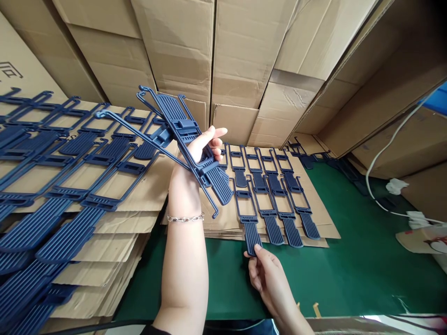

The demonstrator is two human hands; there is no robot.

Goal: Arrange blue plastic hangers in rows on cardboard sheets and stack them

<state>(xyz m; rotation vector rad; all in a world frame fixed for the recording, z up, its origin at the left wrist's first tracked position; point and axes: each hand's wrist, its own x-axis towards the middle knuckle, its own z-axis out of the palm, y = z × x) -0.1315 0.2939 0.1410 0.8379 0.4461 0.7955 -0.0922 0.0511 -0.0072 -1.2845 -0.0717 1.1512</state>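
My left hand (209,144) is raised above the cardboard, its fingers closed around a few dark blue plastic frames (185,125) with ribbed paddle ends, which look like folding stand parts. They cross each other at angles. Lower and to the right, my right hand (267,270) pinches the ribbed end of another blue plastic frame (246,204) between thumb and fingers. That frame lies flat at the left of the front row on a cardboard sheet (220,214). Beside it, several like frames (284,204) lie in two rows.
At the left, a stack of cardboard sheets (115,246) carries many more blue frames (101,186). Cardboard boxes (181,46) form a wall behind the green table (349,270). On the right are a white cable (375,163), crumpled white paper (396,186) and more dark parts (345,170).
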